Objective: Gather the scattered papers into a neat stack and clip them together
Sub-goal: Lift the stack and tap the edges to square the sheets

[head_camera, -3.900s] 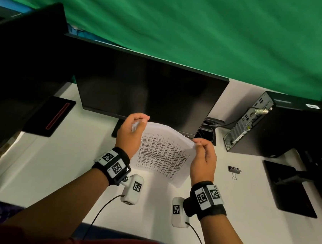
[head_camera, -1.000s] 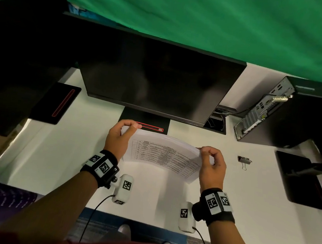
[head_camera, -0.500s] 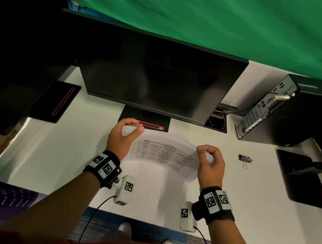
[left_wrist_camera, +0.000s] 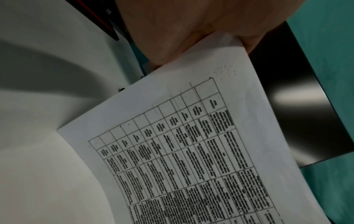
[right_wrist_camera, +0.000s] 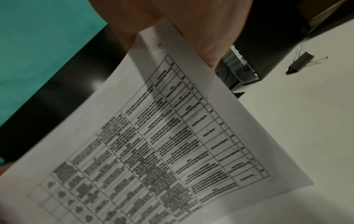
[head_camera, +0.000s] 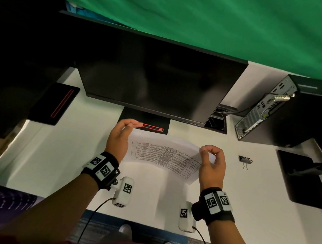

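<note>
A stack of white papers (head_camera: 162, 152) printed with a table hangs bowed above the white desk (head_camera: 68, 151), in front of the monitor. My left hand (head_camera: 121, 135) pinches its left edge, and my right hand (head_camera: 210, 161) pinches its right edge. The left wrist view shows the papers (left_wrist_camera: 191, 151) held at a corner by my left hand (left_wrist_camera: 191, 33). In the right wrist view my right hand (right_wrist_camera: 178, 25) grips the top of the papers (right_wrist_camera: 153, 136). A black binder clip (head_camera: 245, 160) lies on the desk to the right of my right hand, also visible as the clip (right_wrist_camera: 300, 62) in the right wrist view.
A large dark monitor (head_camera: 157, 79) stands just behind the papers on its stand base (head_camera: 146, 120). A second monitor (head_camera: 18, 45) is at the left, a black computer tower (head_camera: 289, 112) at the back right, and another black stand base (head_camera: 304, 178) at the right.
The papers have come down from a raised, tilted hold to a lower, flatter one just above the desk. Both hands keep their grip; the binder clip has not moved.
</note>
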{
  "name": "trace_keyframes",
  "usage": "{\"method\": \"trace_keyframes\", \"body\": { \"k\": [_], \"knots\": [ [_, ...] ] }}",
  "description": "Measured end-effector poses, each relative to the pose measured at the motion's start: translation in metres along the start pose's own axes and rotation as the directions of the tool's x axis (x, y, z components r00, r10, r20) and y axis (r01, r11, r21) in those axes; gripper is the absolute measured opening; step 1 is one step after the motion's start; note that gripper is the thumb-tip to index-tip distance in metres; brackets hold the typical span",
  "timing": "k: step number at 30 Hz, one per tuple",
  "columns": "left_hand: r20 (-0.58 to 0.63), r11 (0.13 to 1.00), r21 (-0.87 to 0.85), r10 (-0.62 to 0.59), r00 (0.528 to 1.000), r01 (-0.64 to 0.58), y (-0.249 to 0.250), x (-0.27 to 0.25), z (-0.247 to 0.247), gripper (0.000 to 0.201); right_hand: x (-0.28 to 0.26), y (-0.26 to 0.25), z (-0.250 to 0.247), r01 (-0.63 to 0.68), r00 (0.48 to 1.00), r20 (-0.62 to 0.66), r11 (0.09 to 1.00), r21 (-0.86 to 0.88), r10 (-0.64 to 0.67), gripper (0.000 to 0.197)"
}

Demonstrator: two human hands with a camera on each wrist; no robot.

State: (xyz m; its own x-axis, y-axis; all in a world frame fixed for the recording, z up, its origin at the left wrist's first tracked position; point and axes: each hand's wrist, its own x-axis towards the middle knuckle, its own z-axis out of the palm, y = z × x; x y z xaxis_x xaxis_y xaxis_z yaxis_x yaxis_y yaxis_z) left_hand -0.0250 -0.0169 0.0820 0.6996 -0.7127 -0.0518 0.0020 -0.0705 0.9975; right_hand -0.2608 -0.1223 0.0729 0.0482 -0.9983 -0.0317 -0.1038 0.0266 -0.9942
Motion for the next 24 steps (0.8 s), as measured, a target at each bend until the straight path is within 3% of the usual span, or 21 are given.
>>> {"method": "trace_keyframes", "body": {
  "k": [4, 9, 13, 15, 17, 20, 24],
  "knots": [
    [-0.020, 0.998, 0.061, 0.015, 1.000, -0.013, -0.003, 0.002, -0.001, 0.015, 0.004, 0.000, 0.000, 0.011, 1.000, 0.007, 0.999, -0.033, -0.011, 0.010],
    [-0.013, 0.999, 0.044, 0.016, 1.000, -0.015, 0.000, 0.003, 0.001, 0.025, 0.005, 0.001, -0.001, 0.028, 1.000, 0.013, 1.000, -0.012, -0.028, 0.001],
    [0.068, 0.995, -0.099, 0.027, 0.997, -0.020, -0.004, 0.003, -0.004, 0.021, 0.002, 0.001, -0.011, 0.015, 0.995, 0.096, 0.999, 0.047, -0.019, 0.044],
    [0.147, 0.984, -0.176, 0.012, 0.989, 0.014, -0.008, 0.005, -0.013, 0.036, -0.001, 0.007, -0.018, -0.028, 0.979, 0.203, 0.995, 0.101, 0.007, 0.042],
    [0.177, 0.994, -0.083, -0.050, 0.983, 0.065, -0.008, 0.004, -0.016, 0.046, -0.002, 0.014, -0.021, -0.066, 0.965, 0.258, 0.997, 0.039, 0.053, 0.041],
    [0.120, 0.983, 0.148, -0.128, 0.984, 0.110, -0.006, 0.000, -0.009, 0.039, -0.003, 0.017, -0.017, -0.098, 0.960, 0.254, 0.991, -0.086, 0.117, 0.034],
    [0.120, 0.970, 0.213, -0.146, 0.982, 0.118, -0.004, 0.004, -0.007, 0.030, -0.001, 0.014, -0.017, -0.108, 0.970, 0.210, 0.990, -0.088, 0.125, 0.046]
  ]
}}
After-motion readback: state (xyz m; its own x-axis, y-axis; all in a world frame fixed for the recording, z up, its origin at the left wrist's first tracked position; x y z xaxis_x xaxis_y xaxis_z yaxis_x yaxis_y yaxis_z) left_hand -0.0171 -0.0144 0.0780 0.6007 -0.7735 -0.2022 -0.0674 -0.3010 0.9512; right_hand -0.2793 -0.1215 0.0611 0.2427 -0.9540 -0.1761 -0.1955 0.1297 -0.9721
